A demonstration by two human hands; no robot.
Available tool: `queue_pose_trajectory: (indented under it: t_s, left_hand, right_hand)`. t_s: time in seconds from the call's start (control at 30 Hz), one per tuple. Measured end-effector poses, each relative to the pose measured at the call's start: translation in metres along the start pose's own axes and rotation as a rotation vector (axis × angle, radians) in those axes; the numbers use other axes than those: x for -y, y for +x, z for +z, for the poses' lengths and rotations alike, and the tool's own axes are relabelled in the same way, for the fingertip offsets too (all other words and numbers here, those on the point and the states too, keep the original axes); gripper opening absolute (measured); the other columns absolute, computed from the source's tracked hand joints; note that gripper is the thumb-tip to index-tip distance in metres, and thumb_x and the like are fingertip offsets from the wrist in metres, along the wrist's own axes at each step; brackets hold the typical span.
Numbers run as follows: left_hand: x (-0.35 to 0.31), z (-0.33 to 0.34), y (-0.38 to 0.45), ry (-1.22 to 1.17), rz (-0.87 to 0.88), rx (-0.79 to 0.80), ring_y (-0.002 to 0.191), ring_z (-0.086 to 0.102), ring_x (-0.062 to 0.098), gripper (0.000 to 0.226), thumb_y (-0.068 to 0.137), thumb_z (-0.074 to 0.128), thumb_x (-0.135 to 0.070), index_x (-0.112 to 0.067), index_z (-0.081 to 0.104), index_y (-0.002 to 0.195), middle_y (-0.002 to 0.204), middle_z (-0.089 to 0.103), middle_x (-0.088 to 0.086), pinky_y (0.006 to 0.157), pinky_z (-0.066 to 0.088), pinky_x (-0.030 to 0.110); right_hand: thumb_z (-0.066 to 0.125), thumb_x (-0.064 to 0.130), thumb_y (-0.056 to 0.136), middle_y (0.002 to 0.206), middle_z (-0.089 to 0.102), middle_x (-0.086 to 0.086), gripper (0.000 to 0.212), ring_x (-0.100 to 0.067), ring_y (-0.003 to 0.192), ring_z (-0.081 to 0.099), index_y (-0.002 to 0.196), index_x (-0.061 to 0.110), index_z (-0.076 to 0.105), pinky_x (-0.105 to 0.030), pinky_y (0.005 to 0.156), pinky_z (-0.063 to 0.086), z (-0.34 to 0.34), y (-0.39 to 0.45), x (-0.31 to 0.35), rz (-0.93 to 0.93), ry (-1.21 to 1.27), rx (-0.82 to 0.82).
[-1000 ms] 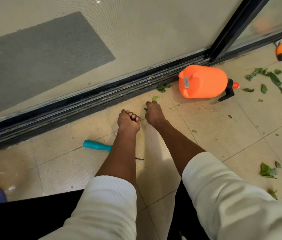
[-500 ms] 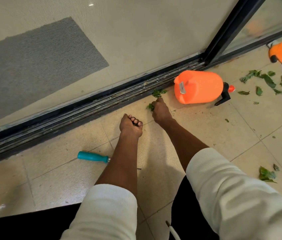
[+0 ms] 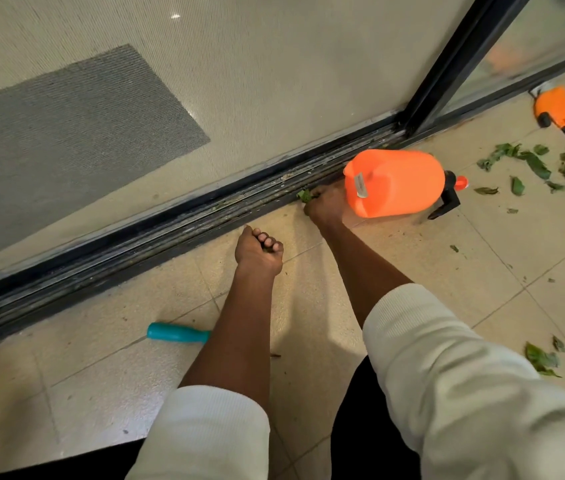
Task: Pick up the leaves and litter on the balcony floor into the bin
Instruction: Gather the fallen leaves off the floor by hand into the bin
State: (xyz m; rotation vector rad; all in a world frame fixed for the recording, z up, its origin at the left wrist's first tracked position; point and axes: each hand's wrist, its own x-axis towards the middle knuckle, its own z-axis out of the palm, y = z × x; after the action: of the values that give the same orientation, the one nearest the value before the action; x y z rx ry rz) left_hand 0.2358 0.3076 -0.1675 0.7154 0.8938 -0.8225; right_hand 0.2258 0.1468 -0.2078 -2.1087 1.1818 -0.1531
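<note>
My right hand [image 3: 322, 206] is down at the black door track [image 3: 177, 230], its fingers curled round a small bunch of green leaves [image 3: 304, 195] beside the orange sprayer. My left hand [image 3: 257, 249] is a fist just above the tiles, with bits of green leaf showing between its curled fingers. More green leaves [image 3: 534, 164] lie scattered over the beige tiles at the right, and another leaf cluster [image 3: 541, 360] lies near my right sleeve. No bin is in view.
An orange pump sprayer [image 3: 395, 181] lies on its side against the track. A second orange object [image 3: 561, 112] sits at the far right. A teal handle [image 3: 177, 332] lies on the tiles by my left forearm. A glass sliding door with a black frame [image 3: 447, 71] stands behind.
My right hand has moved forward from the tile to the door track beside the sprayer and closed on the leaves there. My left fist has followed a little forward.
</note>
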Motion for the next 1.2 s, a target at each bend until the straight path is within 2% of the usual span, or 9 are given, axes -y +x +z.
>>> queue_pose_trajectory:
  t_s: [0.1, 0.3, 0.5, 0.6, 0.7, 0.83, 0.93, 1.1, 1.2]
  left_hand:
    - [-0.002, -0.003, 0.003, 0.000, -0.004, -0.016, 0.039, 0.030, 0.011, 0.043, 0.105, 0.038, -0.033, -0.018, 0.043, 0.065, 0.048, 0.036, -0.005, 0.041, 0.025, 0.022]
    - [-0.003, -0.008, 0.006, 0.015, 0.006, -0.039, 0.040, 0.028, 0.011, 0.044, 0.105, 0.036, -0.034, -0.019, 0.042, 0.065, 0.047, 0.034, -0.005, 0.042, 0.024, 0.023]
    - [0.008, -0.019, 0.007, -0.023, 0.044, -0.052, 0.048, 0.040, 0.010, 0.038, 0.105, 0.041, -0.031, -0.013, 0.050, 0.073, 0.058, 0.044, -0.002, 0.041, 0.037, 0.021]
    - [0.016, -0.024, 0.001, -0.119, 0.070, -0.034, 0.079, 0.065, 0.018, 0.025, 0.105, 0.043, -0.017, -0.001, 0.056, 0.092, 0.081, 0.060, 0.009, 0.070, 0.057, 0.025]
    - [0.026, -0.025, -0.006, -0.119, 0.098, -0.002, 0.116, 0.060, 0.027, 0.022, 0.104, 0.038, -0.004, 0.003, 0.052, 0.119, 0.109, 0.063, 0.015, 0.100, 0.050, 0.036]
    - [0.041, -0.018, -0.010, -0.048, 0.088, 0.088, 0.104, 0.064, 0.026, 0.035, 0.100, 0.054, -0.015, -0.002, 0.055, 0.132, 0.112, 0.066, 0.015, 0.101, 0.050, 0.041]
    - [0.053, -0.011, -0.022, 0.058, 0.085, 0.221, 0.088, 0.063, 0.023, 0.040, 0.093, 0.062, -0.042, -0.007, 0.064, 0.112, 0.093, 0.066, 0.009, 0.099, 0.049, 0.039]
    - [0.072, -0.019, -0.028, 0.207, 0.116, 0.193, 0.095, 0.069, 0.029, 0.028, 0.089, 0.069, -0.013, 0.001, 0.067, 0.113, 0.111, 0.068, 0.022, 0.092, 0.055, 0.042]
    - [0.074, -0.029, -0.025, 0.184, 0.129, 0.060, 0.092, 0.068, 0.028, 0.028, 0.092, 0.061, -0.004, 0.000, 0.064, 0.120, 0.120, 0.064, 0.021, 0.083, 0.059, 0.040]
  right_hand:
    - [0.071, 0.005, 0.077, 0.103, 0.070, -0.016, 0.018, -0.032, 0.106, 0.061, 0.094, 0.006, 0.073, -0.032, 0.095, 0.048, 0.005, 0.001, 0.001, -0.017, -0.105, 0.037]
    - [0.046, -0.007, 0.086, 0.101, 0.068, -0.018, 0.029, -0.034, 0.092, 0.062, 0.102, 0.003, 0.068, -0.039, 0.080, 0.050, 0.021, -0.037, 0.002, -0.187, -0.092, -0.108]
    - [0.048, -0.008, 0.084, 0.097, 0.070, -0.015, 0.031, -0.029, 0.088, 0.063, 0.100, 0.005, 0.070, -0.033, 0.076, 0.050, 0.028, -0.077, -0.007, -0.278, -0.068, -0.015]
    - [0.062, -0.007, 0.076, 0.093, 0.073, -0.009, 0.027, -0.025, 0.088, 0.067, 0.093, 0.010, 0.074, -0.026, 0.076, 0.049, 0.017, -0.089, -0.001, -0.099, 0.141, 0.044]
    - [0.079, -0.005, 0.067, 0.089, 0.067, -0.005, 0.033, -0.020, 0.084, 0.064, 0.088, 0.014, 0.062, -0.033, 0.075, 0.055, -0.010, -0.096, 0.010, 0.152, 0.449, 0.138]
    - [0.077, -0.016, 0.067, 0.091, 0.063, -0.018, 0.033, -0.031, 0.092, 0.065, 0.089, 0.002, 0.062, -0.045, 0.088, 0.058, -0.041, -0.110, 0.009, 0.340, 0.632, 0.468]
    - [0.079, -0.013, 0.061, 0.082, 0.062, -0.014, 0.032, -0.027, 0.081, 0.065, 0.084, 0.004, 0.064, -0.042, 0.076, 0.059, -0.046, -0.121, -0.002, 0.295, 0.519, 0.386]
    - [0.065, 0.010, 0.082, 0.072, 0.059, -0.011, 0.009, -0.023, 0.068, 0.057, 0.076, 0.004, 0.062, -0.025, 0.050, 0.039, -0.044, -0.143, 0.002, 0.206, 0.120, 0.233]
    - [0.057, -0.001, 0.083, 0.077, 0.056, -0.014, 0.008, -0.023, 0.071, 0.055, 0.090, -0.001, 0.062, -0.030, 0.055, 0.044, -0.048, -0.147, 0.003, 0.290, 0.198, 0.484]
